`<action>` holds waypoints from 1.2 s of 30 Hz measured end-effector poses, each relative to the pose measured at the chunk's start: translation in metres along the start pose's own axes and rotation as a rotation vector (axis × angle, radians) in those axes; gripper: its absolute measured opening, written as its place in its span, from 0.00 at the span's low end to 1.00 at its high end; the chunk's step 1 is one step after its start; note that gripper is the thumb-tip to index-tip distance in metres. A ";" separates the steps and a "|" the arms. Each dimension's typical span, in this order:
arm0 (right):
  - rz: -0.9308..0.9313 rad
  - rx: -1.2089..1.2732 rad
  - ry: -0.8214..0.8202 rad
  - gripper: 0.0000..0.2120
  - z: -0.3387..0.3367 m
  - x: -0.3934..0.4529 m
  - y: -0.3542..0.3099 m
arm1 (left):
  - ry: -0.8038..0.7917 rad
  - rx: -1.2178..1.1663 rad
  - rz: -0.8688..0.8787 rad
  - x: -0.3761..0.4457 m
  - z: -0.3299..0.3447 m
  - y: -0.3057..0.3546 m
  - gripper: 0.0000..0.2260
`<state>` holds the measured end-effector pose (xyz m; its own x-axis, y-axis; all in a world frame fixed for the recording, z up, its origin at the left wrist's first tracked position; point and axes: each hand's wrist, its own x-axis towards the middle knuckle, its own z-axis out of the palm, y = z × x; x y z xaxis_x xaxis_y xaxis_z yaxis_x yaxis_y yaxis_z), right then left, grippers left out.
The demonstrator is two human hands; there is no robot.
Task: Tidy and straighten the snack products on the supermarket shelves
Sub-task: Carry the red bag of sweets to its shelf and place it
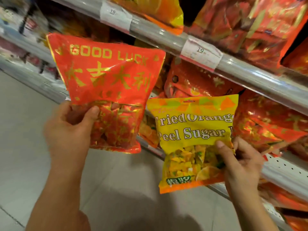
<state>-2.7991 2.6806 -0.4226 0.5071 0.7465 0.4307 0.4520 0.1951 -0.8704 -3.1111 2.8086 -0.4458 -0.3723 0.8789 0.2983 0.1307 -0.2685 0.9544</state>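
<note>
Snack bags mid-sort: red bag (106, 90) gripped in left hand (70, 129), yellow bag (191, 139) pinched in right hand (241, 165); next, probably returning each among matching stock.

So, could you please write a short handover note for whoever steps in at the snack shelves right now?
Left hand grips the red Good Luck bag by its lower left part, held up in front of the shelves.
Right hand pinches the yellow orange peel sugar bag at its right side, also off the shelf.
Middle shelf holds jumbled red bags; another yellow bag sits on the top shelf.
Done: nothing visibly straightened.
Left: place both bags with their kind, then straighten the rest.
</note>
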 end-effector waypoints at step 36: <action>0.098 -0.523 0.097 0.17 0.274 0.149 0.032 | 0.308 0.020 -0.300 0.048 0.014 -0.096 0.12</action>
<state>-2.9104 2.9726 -0.4513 0.6192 0.6784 0.3954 0.6921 -0.2337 -0.6830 -3.1287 2.8821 -0.5238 -0.6529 0.7575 0.0005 -0.0084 -0.0080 0.9999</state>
